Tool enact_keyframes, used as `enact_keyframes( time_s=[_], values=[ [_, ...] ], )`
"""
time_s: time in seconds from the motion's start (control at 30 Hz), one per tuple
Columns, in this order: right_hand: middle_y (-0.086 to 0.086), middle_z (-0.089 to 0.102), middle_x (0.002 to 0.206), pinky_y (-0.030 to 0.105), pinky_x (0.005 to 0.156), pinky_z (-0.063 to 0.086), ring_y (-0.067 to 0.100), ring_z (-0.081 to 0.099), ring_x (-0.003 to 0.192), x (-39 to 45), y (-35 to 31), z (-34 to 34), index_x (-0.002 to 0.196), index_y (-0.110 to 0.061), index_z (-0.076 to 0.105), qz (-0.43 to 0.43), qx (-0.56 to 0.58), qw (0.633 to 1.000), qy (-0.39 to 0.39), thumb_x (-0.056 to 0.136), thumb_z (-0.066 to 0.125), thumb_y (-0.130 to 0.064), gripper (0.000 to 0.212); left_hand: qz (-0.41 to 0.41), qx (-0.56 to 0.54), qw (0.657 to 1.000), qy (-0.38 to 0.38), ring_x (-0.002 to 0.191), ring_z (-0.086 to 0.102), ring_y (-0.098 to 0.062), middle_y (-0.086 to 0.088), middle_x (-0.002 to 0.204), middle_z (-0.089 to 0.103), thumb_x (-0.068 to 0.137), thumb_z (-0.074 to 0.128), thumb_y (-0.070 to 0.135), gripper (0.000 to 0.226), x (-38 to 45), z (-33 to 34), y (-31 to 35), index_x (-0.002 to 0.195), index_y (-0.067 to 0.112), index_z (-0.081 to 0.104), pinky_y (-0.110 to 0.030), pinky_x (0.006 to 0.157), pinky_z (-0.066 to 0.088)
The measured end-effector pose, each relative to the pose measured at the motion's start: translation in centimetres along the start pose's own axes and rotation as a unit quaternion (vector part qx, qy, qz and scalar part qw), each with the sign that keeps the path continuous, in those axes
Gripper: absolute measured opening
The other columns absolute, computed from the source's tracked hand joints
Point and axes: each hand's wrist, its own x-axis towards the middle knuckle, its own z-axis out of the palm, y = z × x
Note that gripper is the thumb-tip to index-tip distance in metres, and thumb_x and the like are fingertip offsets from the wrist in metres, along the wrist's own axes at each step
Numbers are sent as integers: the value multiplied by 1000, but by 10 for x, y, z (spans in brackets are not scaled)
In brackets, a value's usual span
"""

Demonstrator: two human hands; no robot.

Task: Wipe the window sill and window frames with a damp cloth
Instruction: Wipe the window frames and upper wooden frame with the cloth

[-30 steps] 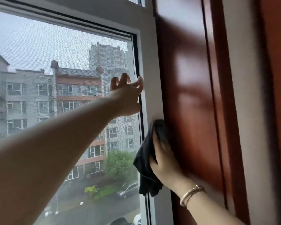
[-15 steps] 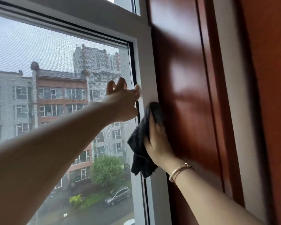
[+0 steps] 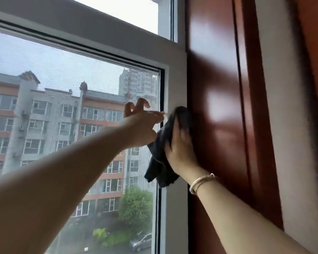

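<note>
My right hand (image 3: 182, 145) presses a dark damp cloth (image 3: 163, 143) flat against the white window frame's right upright (image 3: 175, 79), where it meets the red-brown wooden casing (image 3: 213, 88). The cloth's loose end hangs below my palm. My left hand (image 3: 141, 123) reaches across the mesh screen (image 3: 72, 107) and rests its fingertips on the inner edge of the same upright, just left of the cloth, with two fingers lifted and curled. The window sill is out of view.
A white horizontal frame bar (image 3: 81, 28) runs across the top, with an upper pane (image 3: 127, 11) above it. A pale wall (image 3: 292, 125) lies right of the wooden casing. Buildings, trees and a car show through the screen.
My right hand has slid the cloth up the right upright. My left hand has stayed at the frame's inner edge. The camera has tilted up, so more of the upper pane shows.
</note>
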Motion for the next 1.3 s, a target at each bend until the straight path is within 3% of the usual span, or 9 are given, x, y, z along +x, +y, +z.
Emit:
enact_keyframes(
  time_s=[0.17, 0.27, 0.37, 0.57, 0.77, 0.9, 1.07, 1.23, 1.3],
  values=[
    [16, 35, 147, 37, 117, 16, 30, 30, 136, -38, 5, 7, 151, -14, 5, -42, -39, 998, 9, 91, 32, -31, 67, -2, 2, 999, 48, 132, 11, -10, 26, 150, 26, 82, 51, 5, 70, -8, -15, -9, 144, 35, 36, -29, 95, 4],
    [16, 37, 147, 34, 115, 11, 26, 24, 134, -51, 10, 13, 150, -15, 7, -54, -48, 997, -1, 88, 31, -31, 69, -2, 26, 999, 35, 134, 9, -10, 25, 151, 24, 82, 53, 8, 71, -13, -21, -14, 145, 34, 32, -28, 96, 1],
    [12, 22, 154, 34, 119, 6, 24, 14, 141, -19, 5, 4, 151, -20, -4, -53, -30, 998, -11, 93, 37, -28, 71, -4, 41, 999, 28, 134, 7, -9, 24, 152, 22, 81, 54, 8, 73, -12, -27, -19, 146, 34, 32, -31, 97, -1],
    [14, 16, 156, 38, 119, 9, 30, 15, 143, 84, -8, -18, 151, -16, -1, -28, -30, 999, 11, 95, 41, -24, 71, 3, 35, 996, 79, 126, 2, -2, 24, 151, 21, 81, 51, 6, 72, 2, -41, -21, 146, 32, 31, -28, 97, -1],
    [10, 11, 158, 35, 119, 6, 25, 10, 145, 73, -8, -20, 151, -18, -3, -37, -20, 999, 3, 97, 38, -23, 69, -18, 36, 991, 125, 135, 7, -7, 17, 153, 23, 81, 53, 5, 73, 8, -65, -32, 146, 29, 30, -25, 99, -2],
    [15, 14, 156, 38, 119, 10, 30, 14, 143, 111, -13, -25, 151, -13, -2, -29, -43, 999, -4, 97, 39, -23, 69, -24, 74, 990, 117, 142, 0, -7, 14, 157, 15, 83, 54, 9, 75, 19, -75, -48, 148, 29, 22, -34, 113, -7],
    [19, 26, 150, 37, 114, 21, 32, 29, 135, 177, -25, -39, 151, -8, 4, -14, -67, 997, 23, 97, 41, -19, 67, -16, 105, 984, 145, 147, -5, -11, 9, 160, 2, 92, 50, 23, 71, 41, -88, -64, 151, 26, 11, -40, 120, -6],
    [16, 30, 147, 37, 112, 24, 30, 32, 132, 187, -29, -45, 151, -9, -1, -24, -98, 995, 14, 97, 38, -17, 66, -90, 198, 971, 99, 148, -3, -21, 2, 160, -4, 99, 33, 38, 63, 43, -109, -100, 151, 19, 2, -45, 120, -4],
    [14, 35, 143, 37, 110, 26, 28, 35, 129, 195, -39, -42, 151, -10, 6, -53, -110, 992, 22, 96, 39, -15, 64, -91, 248, 962, 76, 148, 1, -19, 3, 161, -4, 100, 29, 39, 61, 40, -115, -113, 151, 20, 1, -44, 119, -6]
  ],
)
